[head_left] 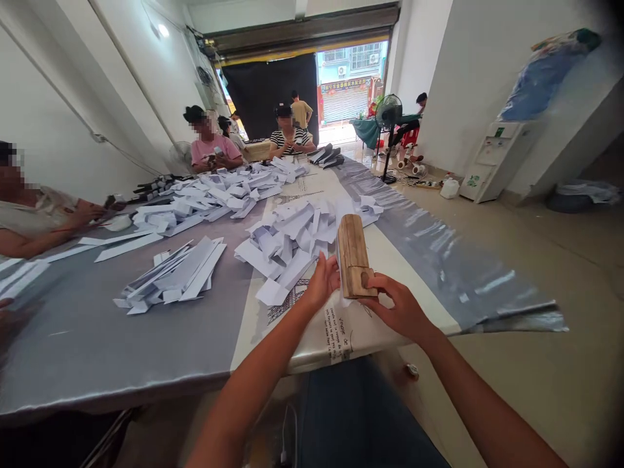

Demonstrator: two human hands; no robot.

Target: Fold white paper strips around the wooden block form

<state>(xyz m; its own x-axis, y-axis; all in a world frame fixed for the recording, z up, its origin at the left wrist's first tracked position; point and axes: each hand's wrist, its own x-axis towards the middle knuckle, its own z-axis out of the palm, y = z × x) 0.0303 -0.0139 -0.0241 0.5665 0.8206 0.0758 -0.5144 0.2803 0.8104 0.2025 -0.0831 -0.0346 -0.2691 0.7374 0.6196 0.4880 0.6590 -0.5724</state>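
Observation:
Over the near edge of the table, my right hand (397, 302) grips the lower end of a wooden block (355, 244), thumb and fingers closed on its near right side. The block is tilted up and has a stepped lower piece with a round dark hollow. White paper (340, 260) lies along the block's left side, and a bit shows below it. My left hand (322, 281) presses this paper to the block with curled fingers; its fingertips are partly hidden. Just beyond is a heap of folded white paper pieces (297, 237).
More folded paper lies in a stack (173, 276) at left and a big pile (219, 192) farther back. Co-workers sit along the table's left and far sides. A standing fan (389, 117) and a water dispenser (494, 159) are on the right. The tablecloth (414, 273) hangs over the edge.

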